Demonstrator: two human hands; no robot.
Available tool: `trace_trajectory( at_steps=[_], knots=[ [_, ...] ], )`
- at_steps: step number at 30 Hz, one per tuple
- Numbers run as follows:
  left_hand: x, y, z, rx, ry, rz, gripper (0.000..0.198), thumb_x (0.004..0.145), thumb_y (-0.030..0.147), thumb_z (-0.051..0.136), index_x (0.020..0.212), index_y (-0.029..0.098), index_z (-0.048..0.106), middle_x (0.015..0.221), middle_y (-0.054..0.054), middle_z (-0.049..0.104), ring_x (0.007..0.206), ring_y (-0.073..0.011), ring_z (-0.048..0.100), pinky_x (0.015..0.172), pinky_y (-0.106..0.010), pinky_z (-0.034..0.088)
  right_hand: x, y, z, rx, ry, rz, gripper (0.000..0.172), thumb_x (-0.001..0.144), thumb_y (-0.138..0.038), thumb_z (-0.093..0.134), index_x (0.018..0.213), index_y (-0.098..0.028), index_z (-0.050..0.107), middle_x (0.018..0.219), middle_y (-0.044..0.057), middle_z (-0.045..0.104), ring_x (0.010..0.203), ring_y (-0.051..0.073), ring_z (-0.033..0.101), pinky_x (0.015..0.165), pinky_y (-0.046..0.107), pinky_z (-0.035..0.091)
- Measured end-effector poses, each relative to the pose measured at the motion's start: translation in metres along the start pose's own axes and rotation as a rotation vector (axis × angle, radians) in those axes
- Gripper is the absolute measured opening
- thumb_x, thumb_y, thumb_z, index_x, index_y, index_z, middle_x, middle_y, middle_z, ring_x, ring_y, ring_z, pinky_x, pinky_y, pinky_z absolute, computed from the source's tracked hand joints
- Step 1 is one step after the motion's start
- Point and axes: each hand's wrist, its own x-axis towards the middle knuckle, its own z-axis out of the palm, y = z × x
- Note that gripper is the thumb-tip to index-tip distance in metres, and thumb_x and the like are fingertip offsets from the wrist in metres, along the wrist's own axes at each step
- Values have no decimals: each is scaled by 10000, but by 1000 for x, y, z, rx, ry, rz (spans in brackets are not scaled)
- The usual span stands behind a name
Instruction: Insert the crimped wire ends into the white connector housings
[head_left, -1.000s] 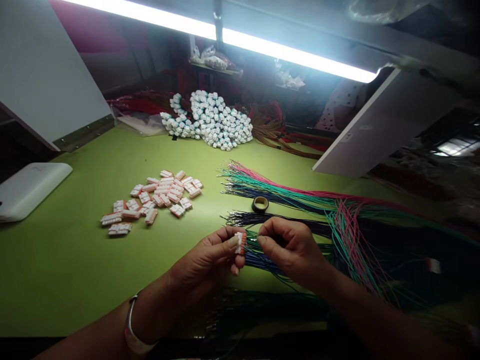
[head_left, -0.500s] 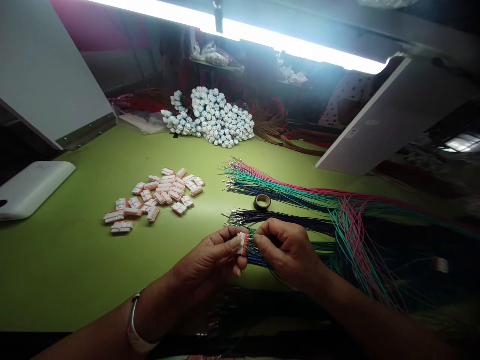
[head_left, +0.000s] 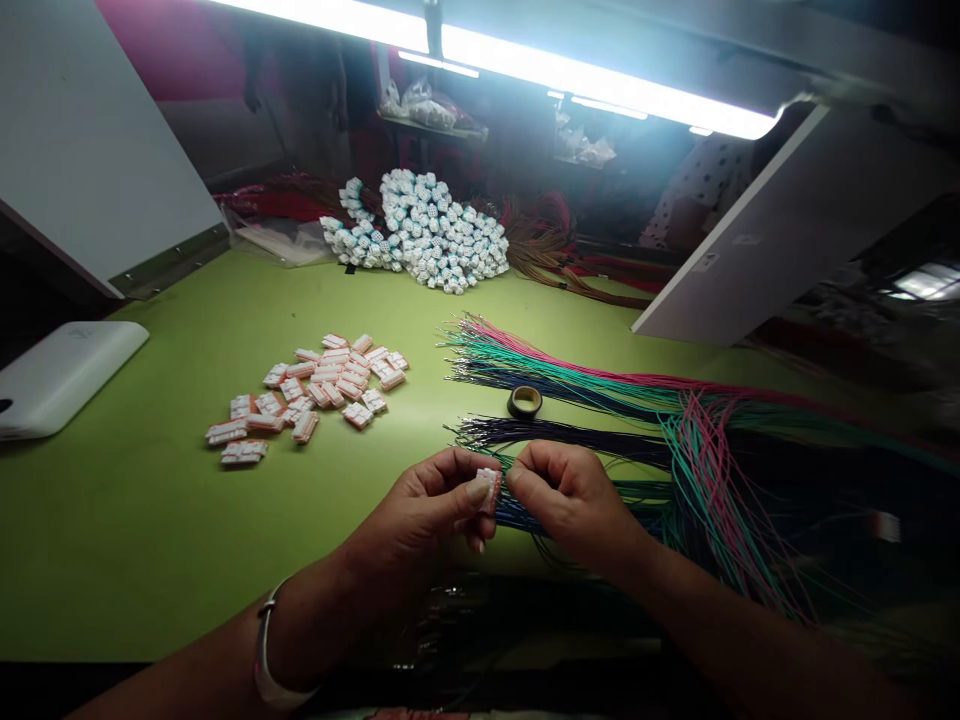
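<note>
My left hand [head_left: 424,510] pinches a small white-and-orange push-in wire connector [head_left: 489,490] between thumb and fingers, with the thumb pressed on its face. My right hand [head_left: 570,498] sits just to its right, fingertips pinched close against the connector on a thin wire [head_left: 510,478], which the fingers mostly hide. Beneath and beside my right hand lie bundles of thin blue, green, pink and black wires [head_left: 570,400]. A loose pile of matching connectors [head_left: 322,385] lies to the left of my hands. A metal bangle [head_left: 264,650] circles my left wrist.
A small roll of tape [head_left: 525,402] lies among the wires on the green work surface [head_left: 150,540]. A large heap of white wired connectors [head_left: 416,230] stands at the back. A white device [head_left: 64,378] rests at left. Angled white panels [head_left: 780,230] and a light tube [head_left: 585,75] hang overhead.
The connector has turned slightly in my left fingers, and my left thumb now lies across its face. My hands have drawn a little closer together.
</note>
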Motion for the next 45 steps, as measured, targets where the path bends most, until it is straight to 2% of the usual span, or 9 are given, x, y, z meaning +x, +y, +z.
trace_trajectory(
  at_steps=[5,13,18,22,29,33,39,45],
  knots=[
    [-1,-1,0,50,-7,39,135,828,216,713,948,172,671,704,2,604,606,-92,578,557,-192,475,1,0,1,148,-40,110,298,807,-339,553,581,-177,445,560,-53,354,535,82,288,467,219,244],
    [0,-1,1,40,28,-4,163,810,229,732,946,166,669,705,-3,604,603,-99,579,544,-188,479,1,7,5,292,-88,134,301,820,-385,564,629,-163,495,564,-51,372,530,82,282,466,216,246],
    [2,-2,-3,8,43,-22,182,817,197,721,980,147,657,727,-11,614,601,-92,594,525,-167,489,0,11,0,128,-53,-51,182,864,-277,541,733,-153,563,652,-27,477,605,102,396,554,229,341],
    [2,-1,-4,13,37,-30,158,829,189,706,971,140,658,728,-11,617,596,-89,597,525,-165,496,-1,15,-2,-48,-33,-164,155,876,-226,528,741,-161,568,647,-31,489,606,107,419,574,237,345],
    [1,-3,-2,53,52,-25,208,786,239,759,952,155,666,715,-3,618,588,-97,588,531,-187,497,-1,17,5,5,-52,-63,215,875,-264,516,683,-168,528,620,-35,457,592,109,391,551,236,334],
    [1,-4,-1,57,58,-28,235,758,258,786,932,150,670,711,-6,618,584,-101,585,534,-197,503,-1,16,6,68,-71,-29,230,886,-298,517,703,-163,549,642,-24,491,613,116,410,572,240,356],
    [1,-1,-1,7,72,-20,269,737,265,804,942,147,675,702,-9,613,584,-103,594,509,-175,488,-1,16,1,12,-57,-118,203,898,-266,507,730,-162,555,647,-24,496,607,114,421,573,242,353],
    [-2,-2,1,54,71,-16,244,747,273,794,921,155,671,693,-3,615,566,-101,590,511,-192,498,-5,15,7,-16,-31,-172,191,884,-249,509,714,-164,528,620,-28,483,574,108,407,539,239,335]
  ],
)
